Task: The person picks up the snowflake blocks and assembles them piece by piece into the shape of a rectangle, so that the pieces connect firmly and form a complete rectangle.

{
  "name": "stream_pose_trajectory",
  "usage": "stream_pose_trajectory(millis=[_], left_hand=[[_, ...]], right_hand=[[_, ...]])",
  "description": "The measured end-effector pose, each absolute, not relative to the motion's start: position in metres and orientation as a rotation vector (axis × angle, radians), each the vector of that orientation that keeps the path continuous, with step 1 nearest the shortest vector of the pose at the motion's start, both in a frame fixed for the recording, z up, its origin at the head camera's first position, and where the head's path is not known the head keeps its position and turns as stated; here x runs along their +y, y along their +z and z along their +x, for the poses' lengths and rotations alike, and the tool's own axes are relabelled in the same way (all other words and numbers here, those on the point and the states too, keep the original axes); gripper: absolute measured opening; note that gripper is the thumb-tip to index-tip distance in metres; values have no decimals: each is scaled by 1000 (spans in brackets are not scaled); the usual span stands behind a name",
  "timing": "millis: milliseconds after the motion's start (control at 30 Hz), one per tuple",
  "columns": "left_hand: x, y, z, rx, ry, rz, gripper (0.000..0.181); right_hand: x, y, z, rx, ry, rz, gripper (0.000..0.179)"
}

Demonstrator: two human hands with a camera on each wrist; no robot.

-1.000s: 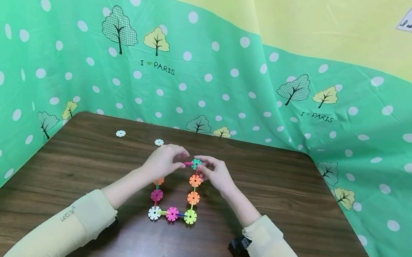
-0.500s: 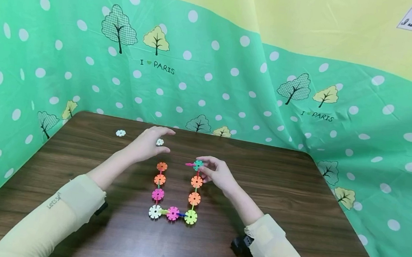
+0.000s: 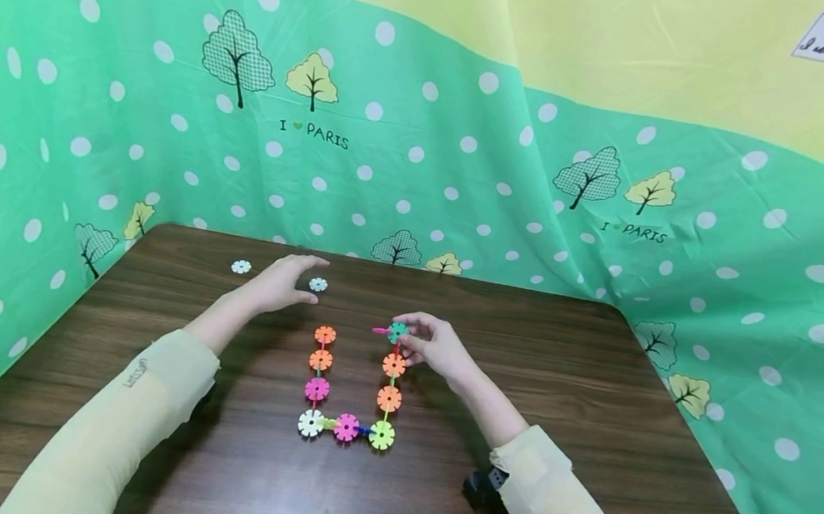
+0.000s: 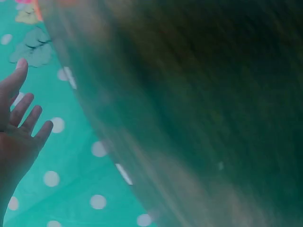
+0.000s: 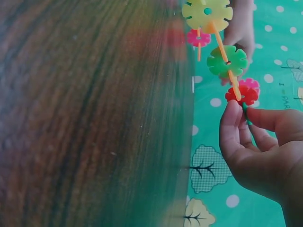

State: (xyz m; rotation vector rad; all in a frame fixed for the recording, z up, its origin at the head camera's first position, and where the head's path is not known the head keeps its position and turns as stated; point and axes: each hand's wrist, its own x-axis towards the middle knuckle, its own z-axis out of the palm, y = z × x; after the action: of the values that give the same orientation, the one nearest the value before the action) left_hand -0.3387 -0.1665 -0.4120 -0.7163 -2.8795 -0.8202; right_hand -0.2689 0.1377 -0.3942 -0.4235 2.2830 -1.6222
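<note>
In the head view a U-shaped chain of notched snowflake discs lies on the table: orange (image 3: 321,360), magenta (image 3: 345,428), white (image 3: 311,423) and yellow-green (image 3: 381,435), linked by discs set on edge. My right hand (image 3: 440,350) pinches the teal snowflake disc (image 3: 398,333) at the chain's far right end, from which a pink edge-on disc (image 3: 380,331) sticks out leftward. Near a loose white disc (image 3: 318,284), my left hand (image 3: 275,284) has thumb and fingers apart and holds nothing. The left wrist view shows this hand's fingers (image 4: 29,113) spread.
Another loose white disc (image 3: 241,267) lies at the back left of the dark wooden table (image 3: 537,362). Behind the table hangs a green and yellow curtain (image 3: 420,182) with dots and trees. Dark blur fills much of both wrist views.
My left hand has left the pink disc beside the teal one and moved left and back to the loose white disc. The right hand keeps its pinch, shifted slightly right with the chain.
</note>
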Motion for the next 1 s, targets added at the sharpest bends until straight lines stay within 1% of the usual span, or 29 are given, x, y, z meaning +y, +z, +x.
stream_pose_trajectory(millis=[267, 433, 767, 1000], left_hand=[[-169, -428, -354, -2994, -910, -631, 69], [-168, -433, -359, -3081, -828, -677, 70], [-171, -441, -359, -3055, -756, -741, 55], [-176, -442, -358, -2980, -765, -806, 35]], right_hand=[[142, -410, -281, 2238, -1670, -415, 32], [140, -407, -279, 2251, -1668, -423, 32], [140, -406, -278, 2237, -1672, -417, 33], [141, -408, -278, 2247, -1674, -396, 33]])
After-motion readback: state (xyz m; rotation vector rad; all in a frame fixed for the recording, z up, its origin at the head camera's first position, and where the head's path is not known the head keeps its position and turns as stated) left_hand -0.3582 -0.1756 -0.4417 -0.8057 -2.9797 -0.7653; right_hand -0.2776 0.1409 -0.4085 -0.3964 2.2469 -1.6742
